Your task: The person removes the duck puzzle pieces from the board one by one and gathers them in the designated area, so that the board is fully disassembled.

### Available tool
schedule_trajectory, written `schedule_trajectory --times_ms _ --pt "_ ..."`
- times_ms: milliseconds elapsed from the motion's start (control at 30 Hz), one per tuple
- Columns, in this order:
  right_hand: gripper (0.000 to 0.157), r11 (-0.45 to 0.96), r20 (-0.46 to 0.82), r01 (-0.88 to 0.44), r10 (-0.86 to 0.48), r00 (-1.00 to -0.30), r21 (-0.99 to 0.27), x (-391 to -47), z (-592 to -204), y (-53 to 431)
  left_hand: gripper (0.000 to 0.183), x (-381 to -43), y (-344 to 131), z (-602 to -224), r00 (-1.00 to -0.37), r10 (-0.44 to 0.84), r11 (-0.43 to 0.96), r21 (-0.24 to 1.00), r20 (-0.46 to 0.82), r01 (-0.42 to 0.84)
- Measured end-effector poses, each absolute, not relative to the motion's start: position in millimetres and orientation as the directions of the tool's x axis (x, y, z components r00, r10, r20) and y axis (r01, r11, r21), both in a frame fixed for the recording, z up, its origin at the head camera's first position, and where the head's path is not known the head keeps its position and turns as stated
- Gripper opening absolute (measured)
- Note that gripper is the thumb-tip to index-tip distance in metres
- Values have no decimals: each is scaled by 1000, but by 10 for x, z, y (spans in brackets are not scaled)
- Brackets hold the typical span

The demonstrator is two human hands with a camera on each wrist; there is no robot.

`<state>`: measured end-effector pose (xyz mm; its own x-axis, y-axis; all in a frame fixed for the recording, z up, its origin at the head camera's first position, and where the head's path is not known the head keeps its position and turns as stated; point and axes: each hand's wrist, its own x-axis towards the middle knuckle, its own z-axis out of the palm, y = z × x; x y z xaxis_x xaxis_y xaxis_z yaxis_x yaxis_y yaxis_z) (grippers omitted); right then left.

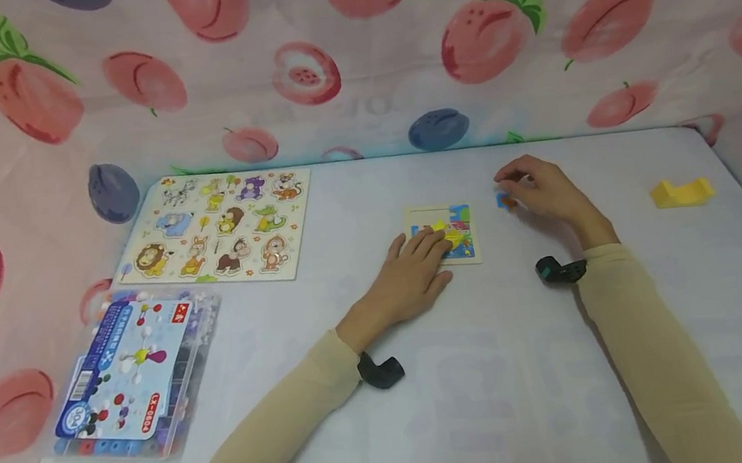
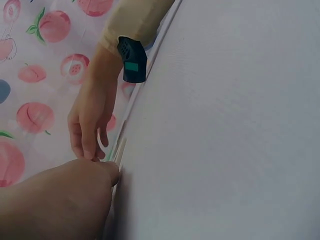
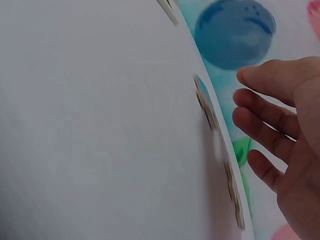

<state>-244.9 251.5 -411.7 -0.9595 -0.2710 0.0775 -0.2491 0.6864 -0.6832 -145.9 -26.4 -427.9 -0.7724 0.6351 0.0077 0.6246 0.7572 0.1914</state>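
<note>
My left hand [image 1: 409, 277] lies with extended fingers across the lower left of a small wooden picture puzzle [image 1: 459, 213], hiding part of its yellow and blue picture. To the right of that puzzle, my right hand [image 1: 539, 188] hovers over a loose blue puzzle piece [image 1: 502, 200]. Its thumb and fingers are loosely bent, and nothing shows between them in the right wrist view. That view has two thin wooden pieces, one nearer the top [image 3: 205, 102] and another lower down [image 3: 233, 195], lying flat on the table beside the fingers. In the left wrist view the right hand [image 2: 92, 120] hangs beyond the left.
An animal puzzle board [image 1: 214, 230] lies at the back left. Nearer on the left sits a clear plastic box [image 1: 183, 392] of molecular model parts. A yellow curved block [image 1: 682, 193] stands at the right. Fruit-patterned cloth [image 1: 388, 102] hangs behind the white table [image 1: 495, 404].
</note>
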Motion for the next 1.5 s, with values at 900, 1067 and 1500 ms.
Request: schedule_trajectory --times_ms 900,1067,1500 --pt "32 695 -6 -387 -491 -871 -606 -2339 -4116 1987 52 -1440 -341 -4306 -752 659 732 215 18 647" --pt "29 701 -11 -377 -480 -877 -605 -2332 -4096 1977 53 -1451 -338 -4316 -753 658 734 211 16 646" --pt "35 722 -49 -353 -471 -881 -596 -2322 -4071 1977 53 -1451 -328 -4313 -750 661 729 223 16 647"
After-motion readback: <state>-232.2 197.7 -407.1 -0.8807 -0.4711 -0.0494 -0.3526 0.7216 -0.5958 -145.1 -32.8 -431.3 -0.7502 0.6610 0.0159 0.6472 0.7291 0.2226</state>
